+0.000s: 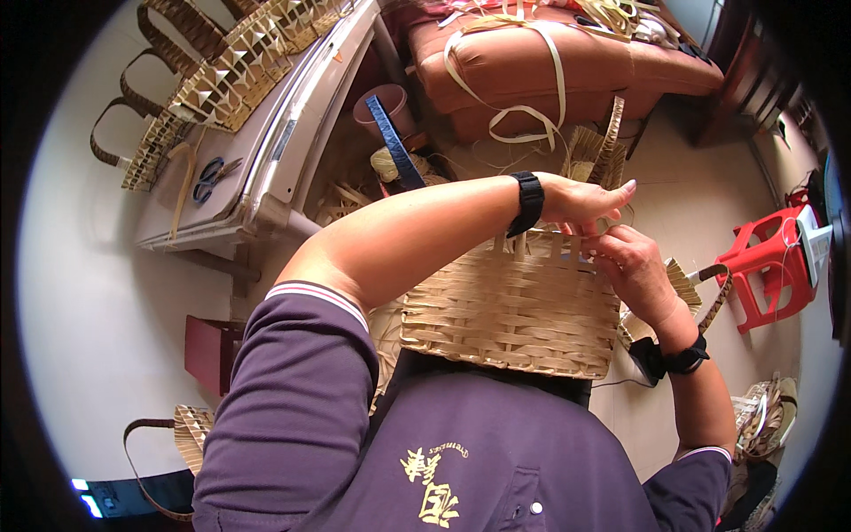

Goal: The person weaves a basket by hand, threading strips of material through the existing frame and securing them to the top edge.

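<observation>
Head view, one fisheye worn on the head, aimed steeply down and forward. Dark shirt nearest; left hand, right hand and woven basket close. Sofa far ahead, red stool right. Straight edges bend toward the rim.

Basket: woven flat strips, rough weave, faint gloss; stool: smooth plastic; shirt: matt cloth
</observation>
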`<action>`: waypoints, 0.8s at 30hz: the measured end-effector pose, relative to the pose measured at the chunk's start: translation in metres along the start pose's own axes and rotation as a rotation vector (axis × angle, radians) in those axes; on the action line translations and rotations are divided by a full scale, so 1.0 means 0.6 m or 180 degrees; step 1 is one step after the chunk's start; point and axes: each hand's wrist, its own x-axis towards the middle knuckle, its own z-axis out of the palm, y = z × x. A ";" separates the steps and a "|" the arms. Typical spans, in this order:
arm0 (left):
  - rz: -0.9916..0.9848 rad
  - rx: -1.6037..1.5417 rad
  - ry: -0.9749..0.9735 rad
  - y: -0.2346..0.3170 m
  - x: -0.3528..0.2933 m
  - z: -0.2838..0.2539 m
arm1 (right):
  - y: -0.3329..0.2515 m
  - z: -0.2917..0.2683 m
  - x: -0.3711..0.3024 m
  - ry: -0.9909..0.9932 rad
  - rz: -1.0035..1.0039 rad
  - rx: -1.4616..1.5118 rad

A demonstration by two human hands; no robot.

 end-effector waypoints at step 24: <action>-0.0083 0.2668 0.0466 -0.018 -0.070 -0.012 | -0.021 -0.011 0.046 -0.0323 0.1449 0.3161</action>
